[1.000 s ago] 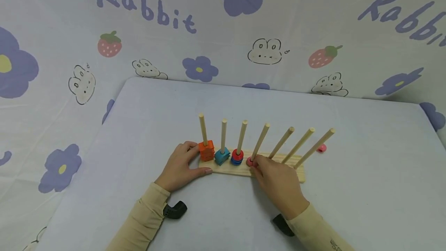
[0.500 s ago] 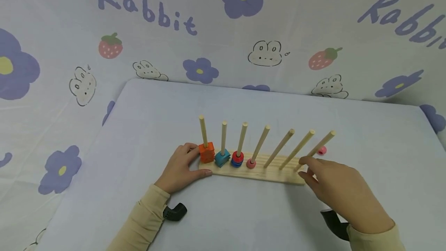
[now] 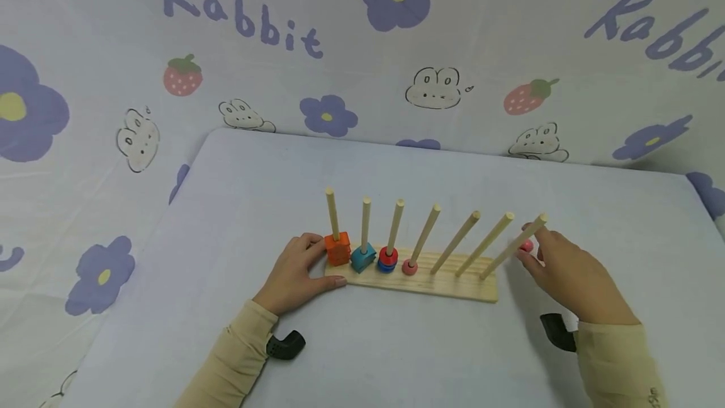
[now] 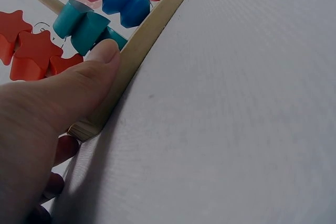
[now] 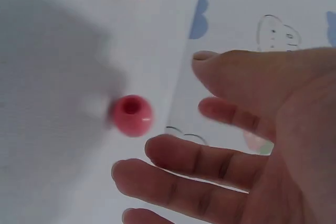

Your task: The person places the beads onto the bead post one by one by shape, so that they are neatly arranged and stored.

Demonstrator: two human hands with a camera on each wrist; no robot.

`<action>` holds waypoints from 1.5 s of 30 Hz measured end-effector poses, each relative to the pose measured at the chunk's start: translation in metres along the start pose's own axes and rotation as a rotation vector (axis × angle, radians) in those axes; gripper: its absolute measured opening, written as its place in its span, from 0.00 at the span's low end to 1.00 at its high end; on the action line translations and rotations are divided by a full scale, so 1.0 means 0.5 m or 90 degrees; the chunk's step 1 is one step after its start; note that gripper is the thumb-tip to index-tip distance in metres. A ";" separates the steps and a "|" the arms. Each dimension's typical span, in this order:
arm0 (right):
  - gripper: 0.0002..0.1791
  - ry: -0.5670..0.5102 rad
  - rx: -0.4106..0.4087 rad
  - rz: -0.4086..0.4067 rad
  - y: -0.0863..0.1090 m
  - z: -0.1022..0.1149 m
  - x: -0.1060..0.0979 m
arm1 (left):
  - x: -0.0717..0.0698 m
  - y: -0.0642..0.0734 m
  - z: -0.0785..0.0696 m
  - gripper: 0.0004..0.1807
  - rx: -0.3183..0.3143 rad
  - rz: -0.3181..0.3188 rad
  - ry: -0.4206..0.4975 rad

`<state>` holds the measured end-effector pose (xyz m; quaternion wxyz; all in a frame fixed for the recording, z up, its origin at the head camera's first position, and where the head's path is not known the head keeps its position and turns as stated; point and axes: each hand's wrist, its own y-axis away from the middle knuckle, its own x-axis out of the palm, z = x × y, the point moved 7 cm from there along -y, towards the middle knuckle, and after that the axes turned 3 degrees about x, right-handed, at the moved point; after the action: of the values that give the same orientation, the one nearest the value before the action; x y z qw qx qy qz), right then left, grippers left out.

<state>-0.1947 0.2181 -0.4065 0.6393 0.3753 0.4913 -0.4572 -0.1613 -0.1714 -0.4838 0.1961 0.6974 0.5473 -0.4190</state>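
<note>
A wooden peg board (image 3: 464, 291) with several upright pegs lies across the table. My left hand (image 3: 297, 272) grips its left end, thumb (image 4: 100, 72) along the near edge. Orange star beads (image 3: 338, 250) fill the bottom of the leftmost peg. Teal half-round beads (image 3: 362, 259) are on the second, red and blue beads (image 3: 387, 259) on the third, and one pink bead (image 3: 410, 267) on the fourth. Beyond the right end, a loose pink round bead (image 5: 133, 116) lies with its hole facing up. My right hand (image 3: 578, 276) is spread around it, thumb and fingers apart from the bead.
The three pegs at the right, such as the last peg (image 3: 512, 247), rise bare and lean rightward in the head view, the last overlapping my right fingertips. A white table (image 3: 396, 357) lies under everything. Behind hangs a printed cloth (image 3: 362, 62).
My right hand has left the pink bead on the fourth peg and moved right, past the board's end, to the loose pink bead. My left hand has stayed in place.
</note>
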 end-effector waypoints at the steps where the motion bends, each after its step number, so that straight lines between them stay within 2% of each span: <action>1: 0.19 -0.004 -0.002 0.001 -0.004 -0.006 0.008 | -0.001 0.000 -0.001 0.38 0.000 0.000 0.002; 4: 0.22 -0.009 -0.001 0.021 -0.015 -0.021 0.031 | -0.002 0.000 -0.003 0.39 0.005 -0.004 0.002; 10: 0.19 -0.007 -0.013 0.028 -0.024 -0.030 0.053 | 0.000 0.001 -0.003 0.38 0.003 -0.003 0.003; 17: 0.18 -0.014 -0.001 -0.009 -0.021 -0.035 0.054 | -0.001 0.001 -0.005 0.38 -0.002 0.003 0.001; 22: 0.13 -0.005 0.028 -0.035 -0.023 -0.048 0.048 | -0.002 0.001 -0.005 0.38 -0.002 0.002 0.001; 27: 0.12 0.010 0.041 -0.064 -0.018 -0.050 0.031 | -0.001 0.002 -0.004 0.38 -0.002 0.001 0.004; 31: 0.16 -0.006 0.044 -0.148 -0.004 -0.036 -0.016 | 0.000 0.002 -0.003 0.38 0.000 -0.001 0.005; 37: 0.18 -0.028 0.057 -0.293 0.023 0.014 -0.127 | 0.000 0.001 -0.001 0.39 0.002 -0.004 0.004; 40: 0.18 -0.033 0.037 -0.387 0.044 0.050 -0.185 | 0.000 0.001 -0.001 0.39 0.002 -0.007 0.002; 43: 0.18 -0.040 0.008 -0.503 0.069 0.090 -0.235 | -0.001 0.001 -0.002 0.39 0.004 -0.009 0.004; 45: 0.18 -0.060 0.000 -0.547 0.081 0.116 -0.260 | 0.000 0.001 -0.001 0.39 0.006 -0.009 0.004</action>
<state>-0.1525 0.2041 -0.2654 0.4128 0.1153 0.5731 -0.6984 -0.1609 -0.1712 -0.4837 0.1882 0.6957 0.5508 -0.4210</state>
